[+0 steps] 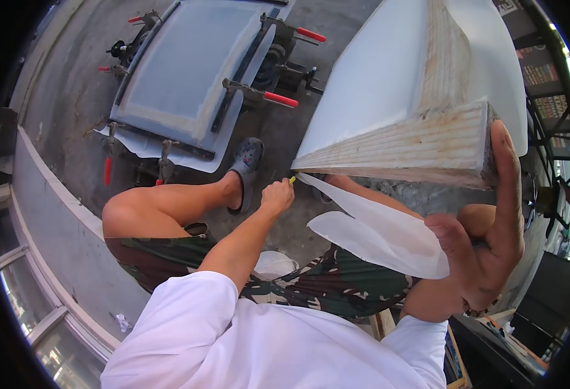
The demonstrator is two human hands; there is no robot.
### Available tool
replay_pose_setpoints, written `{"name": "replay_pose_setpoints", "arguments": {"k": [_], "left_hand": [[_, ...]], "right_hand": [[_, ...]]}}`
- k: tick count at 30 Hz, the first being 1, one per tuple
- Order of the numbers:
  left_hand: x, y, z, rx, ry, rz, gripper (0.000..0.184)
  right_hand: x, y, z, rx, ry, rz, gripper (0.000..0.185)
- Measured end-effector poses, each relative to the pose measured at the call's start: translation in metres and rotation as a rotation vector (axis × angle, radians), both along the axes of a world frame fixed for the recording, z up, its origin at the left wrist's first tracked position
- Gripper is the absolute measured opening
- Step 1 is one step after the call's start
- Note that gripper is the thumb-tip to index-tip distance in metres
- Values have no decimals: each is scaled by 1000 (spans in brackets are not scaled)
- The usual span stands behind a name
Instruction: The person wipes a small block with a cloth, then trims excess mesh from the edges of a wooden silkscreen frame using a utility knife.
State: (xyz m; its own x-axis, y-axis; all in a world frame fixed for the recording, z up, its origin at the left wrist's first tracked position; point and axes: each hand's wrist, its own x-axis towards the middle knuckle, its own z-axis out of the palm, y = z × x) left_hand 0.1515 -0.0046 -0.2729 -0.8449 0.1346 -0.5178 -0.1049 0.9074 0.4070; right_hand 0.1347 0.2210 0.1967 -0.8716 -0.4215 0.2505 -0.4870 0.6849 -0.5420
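Observation:
My left hand [277, 196] is closed around a small yellow-handled tool [292, 179], mostly hidden in the fingers. The tool's end meets the near left corner of a wooden frame [402, 146] covered with white translucent mesh [379, 71]. A loose strip of this white sheet [382, 241] hangs below the frame's near edge, over my lap. At the frame's right corner, my right hand [486, 240] holds the wood, index finger stretched along its end and thumb below. The frame is tilted up in front of my legs.
On the left, a second mesh panel [181, 71] is fixed in a stand by several red-handled clamps [280, 99]. My foot in a grey clog [246, 172] rests on the concrete floor between them. A low wall [64, 194] with windows runs along the left; black metal racks [547, 123] stand right.

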Motion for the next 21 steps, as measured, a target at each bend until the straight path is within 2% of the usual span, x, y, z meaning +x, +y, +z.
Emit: {"name": "replay_pose_setpoints", "arguments": {"k": [4, 7, 9, 13, 15, 17, 19, 21], "left_hand": [[1, 1, -4, 14, -14, 11, 37], [3, -1, -21, 14, -32, 8, 36], [8, -4, -38, 11, -41, 3, 36], [23, -21, -65, 134, 69, 23, 32], [29, -33, -74, 190, 78, 29, 31], [26, -45, -75, 208, 49, -109, 35], [24, -54, -71, 216, -40, -109, 39], [16, -60, -56, 228, -131, -112, 43]], "right_hand": [[6, -3, 7, 5, -117, -55, 91], [5, 9, 8, 56, -110, -37, 89], [0, 19, 7, 71, -42, 74, 90], [-1, 18, 15, 104, -140, 145, 92], [1, 13, 11, 60, -116, 84, 93], [0, 15, 5, 42, -63, 62, 93], [-5, 19, 2, 45, -6, 45, 94], [-14, 22, 0, 28, 25, 151, 96]]}}
